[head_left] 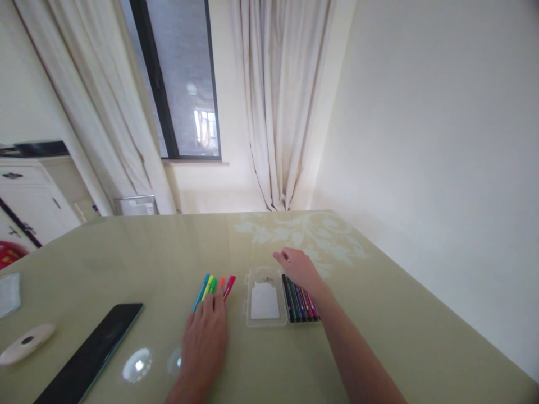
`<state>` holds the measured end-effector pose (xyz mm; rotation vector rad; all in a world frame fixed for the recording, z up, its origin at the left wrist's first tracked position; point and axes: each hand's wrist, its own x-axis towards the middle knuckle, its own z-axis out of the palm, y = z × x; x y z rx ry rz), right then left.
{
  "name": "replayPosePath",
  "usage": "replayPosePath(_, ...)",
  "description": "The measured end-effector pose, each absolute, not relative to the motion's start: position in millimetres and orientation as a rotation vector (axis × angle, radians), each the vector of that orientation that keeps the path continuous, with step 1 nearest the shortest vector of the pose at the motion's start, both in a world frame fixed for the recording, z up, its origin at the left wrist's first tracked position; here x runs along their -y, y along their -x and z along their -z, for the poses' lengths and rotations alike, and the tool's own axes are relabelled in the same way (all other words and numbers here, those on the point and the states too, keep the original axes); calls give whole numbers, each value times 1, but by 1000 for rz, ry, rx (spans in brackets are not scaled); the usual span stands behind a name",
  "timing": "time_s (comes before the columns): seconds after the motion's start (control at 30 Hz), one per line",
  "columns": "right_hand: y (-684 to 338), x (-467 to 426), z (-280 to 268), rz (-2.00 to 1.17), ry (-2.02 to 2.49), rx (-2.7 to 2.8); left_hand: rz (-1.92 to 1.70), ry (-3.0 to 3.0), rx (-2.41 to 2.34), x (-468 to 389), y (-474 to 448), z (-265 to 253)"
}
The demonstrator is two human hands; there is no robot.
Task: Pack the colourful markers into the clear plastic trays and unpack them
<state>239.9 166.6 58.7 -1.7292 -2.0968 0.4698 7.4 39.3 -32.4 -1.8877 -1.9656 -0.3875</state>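
Note:
My left hand (pixel 207 332) lies palm down over a small fan of felt-tip pens on the table, its fingers stretched forward and touching them. Showing around the fingers are a blue pen (pixel 201 293), a yellow pen (pixel 207 288), a green pen (pixel 213 285), an orange pen (pixel 222 282) and a red pen (pixel 229 285). The thumb is hidden. Above the far end of an opened clear plastic case (pixel 248 280), my right hand (pixel 298 267) has its fingers curled in; whether they hold anything cannot be made out. Dark and pink pens (pixel 300 306) lie side by side in the case's right half, partly covered by my right forearm.
A white paper insert (pixel 264 302) lies in the case's left half. On the left of the glossy table (pixel 160 247) are a black phone-like slab (pixel 90 353), a white oval object (pixel 27 343) and a pale packet (pixel 9 294). A wall (pixel 442 168) borders the right side.

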Motion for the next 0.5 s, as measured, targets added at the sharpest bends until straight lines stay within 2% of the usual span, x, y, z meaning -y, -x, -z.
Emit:
replayPosePath(0.07, -253, -170, -57, -360, 1874, 2179, 336, 1861, 1988, -37, -9, 27)
replayPosePath(0.37, -246, -170, -33, -428, 1863, 2306, 297, 1849, 2023, -40, -2, 33)
replayPosePath(0.5, -246, -171, -32, -424, 1865, 2301, 541, 2016, 1852, -40, -7, 31)
